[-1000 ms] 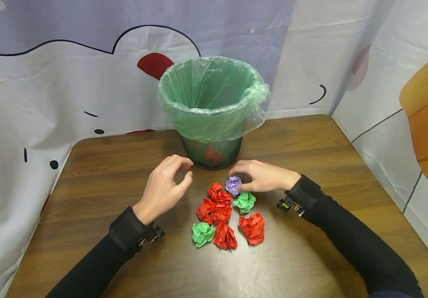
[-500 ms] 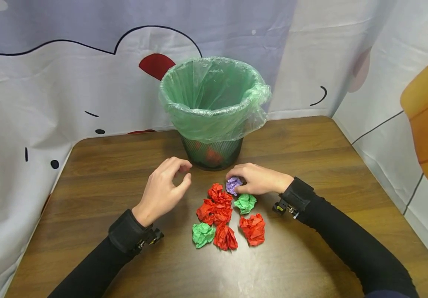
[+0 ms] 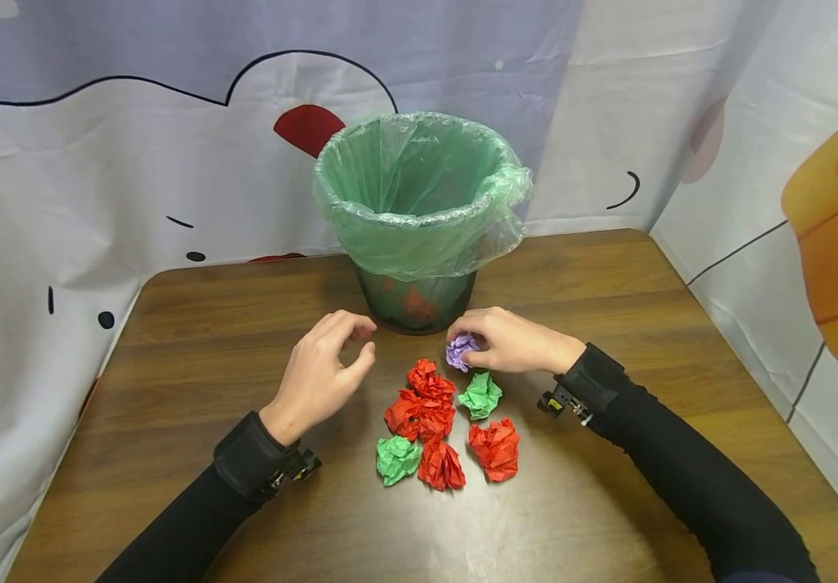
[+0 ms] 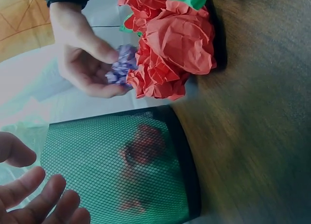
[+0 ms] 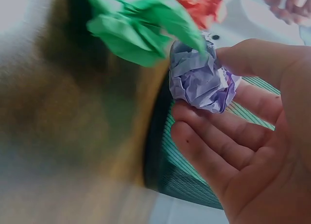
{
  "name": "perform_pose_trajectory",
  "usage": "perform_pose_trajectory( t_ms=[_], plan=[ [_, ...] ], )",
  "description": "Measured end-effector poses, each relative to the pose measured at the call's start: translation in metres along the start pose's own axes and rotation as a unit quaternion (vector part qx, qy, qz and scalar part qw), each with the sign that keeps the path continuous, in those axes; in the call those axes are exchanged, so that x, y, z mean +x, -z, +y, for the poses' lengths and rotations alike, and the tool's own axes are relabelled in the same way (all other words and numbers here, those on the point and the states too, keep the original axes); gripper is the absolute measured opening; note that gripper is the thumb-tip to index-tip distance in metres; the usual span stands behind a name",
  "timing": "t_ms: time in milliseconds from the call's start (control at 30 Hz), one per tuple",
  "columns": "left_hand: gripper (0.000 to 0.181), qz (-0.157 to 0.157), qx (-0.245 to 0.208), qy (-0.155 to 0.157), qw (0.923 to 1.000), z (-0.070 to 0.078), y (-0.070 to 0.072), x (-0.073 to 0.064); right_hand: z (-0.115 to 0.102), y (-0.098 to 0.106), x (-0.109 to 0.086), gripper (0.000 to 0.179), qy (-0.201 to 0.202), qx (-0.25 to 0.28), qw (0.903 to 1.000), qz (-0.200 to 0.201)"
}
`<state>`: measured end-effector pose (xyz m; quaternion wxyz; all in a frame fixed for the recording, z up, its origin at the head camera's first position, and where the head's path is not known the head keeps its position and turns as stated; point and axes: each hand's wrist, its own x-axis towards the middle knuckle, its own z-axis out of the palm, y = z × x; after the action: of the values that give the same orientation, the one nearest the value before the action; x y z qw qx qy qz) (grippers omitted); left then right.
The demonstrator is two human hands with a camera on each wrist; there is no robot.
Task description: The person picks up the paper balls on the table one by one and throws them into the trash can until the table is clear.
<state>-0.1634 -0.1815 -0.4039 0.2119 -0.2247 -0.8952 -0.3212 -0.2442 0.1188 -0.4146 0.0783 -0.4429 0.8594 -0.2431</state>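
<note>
My right hand [image 3: 509, 340] pinches a crumpled purple paper ball [image 3: 461, 351] between thumb and fingers, just in front of the bin. In the right wrist view the purple ball [image 5: 199, 78] sits between thumb and fingertips. My left hand [image 3: 320, 368] hovers left of the paper pile, fingers relaxed and holding nothing. Several red paper balls [image 3: 419, 411] lie clustered at the middle of the table. One green ball [image 3: 480, 395] lies just below my right hand, another green ball [image 3: 397, 459] at the pile's lower left. A separate red ball [image 3: 495, 449] lies to the right.
A black mesh bin [image 3: 419, 300] lined with a green plastic bag [image 3: 411, 243] stands behind the hands. Red paper [image 4: 146, 144] shows through its mesh. A patterned curtain [image 3: 171, 162] hangs along the back and sides of the wooden table [image 3: 207, 324].
My right hand has closed on the purple ball and shifted it slightly up and to the right, away from the red pile. My left hand has stayed nearly still.
</note>
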Motion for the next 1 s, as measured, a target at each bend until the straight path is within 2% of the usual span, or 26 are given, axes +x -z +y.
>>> perform_pose_trajectory(
  t_ms=[367,633,1000],
  plan=[
    [0.016,-0.009,0.001,0.009,0.9999,0.001,-0.003,-0.001,-0.006,0.038,-0.005,0.028,0.005,-0.013,0.9993,0.035],
    [0.016,-0.016,0.000,0.013,0.9998,0.000,-0.006,-0.004,-0.022,0.073,-0.012,0.028,0.016,-0.032,0.9984,0.043],
    [0.017,-0.028,0.000,0.018,0.9995,-0.001,-0.011,-0.006,-0.044,0.106,-0.016,0.029,0.031,-0.071,0.9954,0.057]
  ],
)
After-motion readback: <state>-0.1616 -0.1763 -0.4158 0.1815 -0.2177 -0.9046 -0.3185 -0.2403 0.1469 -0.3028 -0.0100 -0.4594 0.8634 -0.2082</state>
